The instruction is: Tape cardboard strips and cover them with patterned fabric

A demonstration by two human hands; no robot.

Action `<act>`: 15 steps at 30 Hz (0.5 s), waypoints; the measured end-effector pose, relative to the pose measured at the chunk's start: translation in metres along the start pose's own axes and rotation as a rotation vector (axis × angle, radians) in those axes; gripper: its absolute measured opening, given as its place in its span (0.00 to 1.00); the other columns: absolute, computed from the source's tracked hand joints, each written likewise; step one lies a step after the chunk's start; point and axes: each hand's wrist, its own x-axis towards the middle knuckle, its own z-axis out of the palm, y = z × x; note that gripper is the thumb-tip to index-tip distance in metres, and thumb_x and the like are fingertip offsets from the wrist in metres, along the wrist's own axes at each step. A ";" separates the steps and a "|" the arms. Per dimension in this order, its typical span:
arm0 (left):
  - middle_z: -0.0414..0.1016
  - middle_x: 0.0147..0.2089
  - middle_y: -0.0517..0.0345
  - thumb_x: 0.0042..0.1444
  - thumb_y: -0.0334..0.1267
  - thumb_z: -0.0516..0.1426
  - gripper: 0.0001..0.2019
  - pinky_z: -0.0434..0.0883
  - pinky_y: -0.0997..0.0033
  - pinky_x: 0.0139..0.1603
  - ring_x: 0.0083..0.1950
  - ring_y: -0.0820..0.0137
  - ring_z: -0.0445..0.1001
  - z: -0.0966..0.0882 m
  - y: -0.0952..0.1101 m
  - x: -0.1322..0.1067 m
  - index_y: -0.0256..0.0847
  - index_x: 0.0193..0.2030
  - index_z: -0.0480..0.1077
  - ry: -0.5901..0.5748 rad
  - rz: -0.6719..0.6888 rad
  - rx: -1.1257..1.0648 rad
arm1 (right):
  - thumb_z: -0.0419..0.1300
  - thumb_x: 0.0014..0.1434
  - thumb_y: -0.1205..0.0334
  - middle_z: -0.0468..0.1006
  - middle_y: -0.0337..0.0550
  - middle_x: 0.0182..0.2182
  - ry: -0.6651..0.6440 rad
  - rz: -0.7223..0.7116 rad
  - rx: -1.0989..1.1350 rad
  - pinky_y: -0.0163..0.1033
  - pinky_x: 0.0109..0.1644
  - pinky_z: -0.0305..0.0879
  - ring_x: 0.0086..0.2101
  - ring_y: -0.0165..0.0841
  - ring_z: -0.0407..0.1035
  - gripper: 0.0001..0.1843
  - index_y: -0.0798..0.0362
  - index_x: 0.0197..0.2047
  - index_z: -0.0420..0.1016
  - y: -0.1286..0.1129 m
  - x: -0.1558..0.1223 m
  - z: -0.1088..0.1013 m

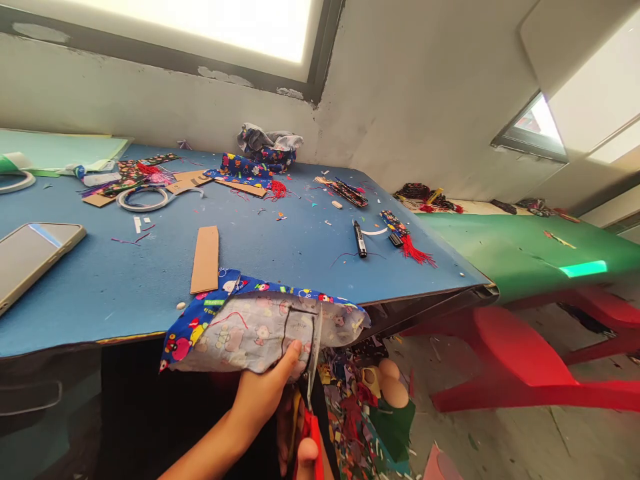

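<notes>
My left hand point(267, 383) grips a piece of blue cartoon-print fabric point(235, 333) at the table's front edge, thumb on top. The fabric's pale back faces up and bears a black marker outline. My right hand point(307, 453), partly cut off by the bottom of the view, is closed around red-handled scissors point(315, 380). Their blade stands upright against the fabric, just right of the drawn outline. Behind the fabric a cardboard strip point(205, 260) lies on the blue table point(280, 247).
On the table lie a black marker point(359, 239), a phone point(37, 257), a tape roll point(143, 199), a crumpled cloth point(270, 147) and a red-tasselled bookmark point(407, 237). Red stools point(520, 353) stand right, near a green table point(525, 240). Scraps point(360, 407) cover the floor.
</notes>
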 end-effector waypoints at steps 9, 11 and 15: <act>0.78 0.44 0.50 0.50 0.44 0.59 0.14 0.61 0.57 0.61 0.57 0.56 0.68 -0.002 -0.003 -0.001 0.40 0.41 0.74 -0.003 -0.008 0.034 | 0.56 0.63 0.57 0.70 0.46 0.49 0.013 -0.005 0.018 0.47 0.46 0.69 0.44 0.38 0.69 0.14 0.52 0.51 0.69 -0.002 0.002 -0.002; 0.79 0.43 0.51 0.50 0.45 0.59 0.14 0.61 0.58 0.61 0.57 0.57 0.69 -0.002 -0.003 -0.002 0.40 0.41 0.75 -0.003 -0.012 0.027 | 0.56 0.63 0.57 0.70 0.46 0.49 0.013 -0.006 0.020 0.47 0.46 0.69 0.44 0.38 0.69 0.15 0.52 0.51 0.69 -0.001 0.002 -0.001; 0.79 0.44 0.52 0.50 0.44 0.58 0.14 0.61 0.59 0.61 0.57 0.57 0.69 -0.002 -0.002 -0.002 0.41 0.41 0.75 -0.010 -0.007 0.013 | 0.56 0.63 0.57 0.70 0.45 0.49 0.007 -0.007 0.024 0.47 0.47 0.69 0.44 0.39 0.69 0.15 0.53 0.51 0.69 0.001 0.004 0.000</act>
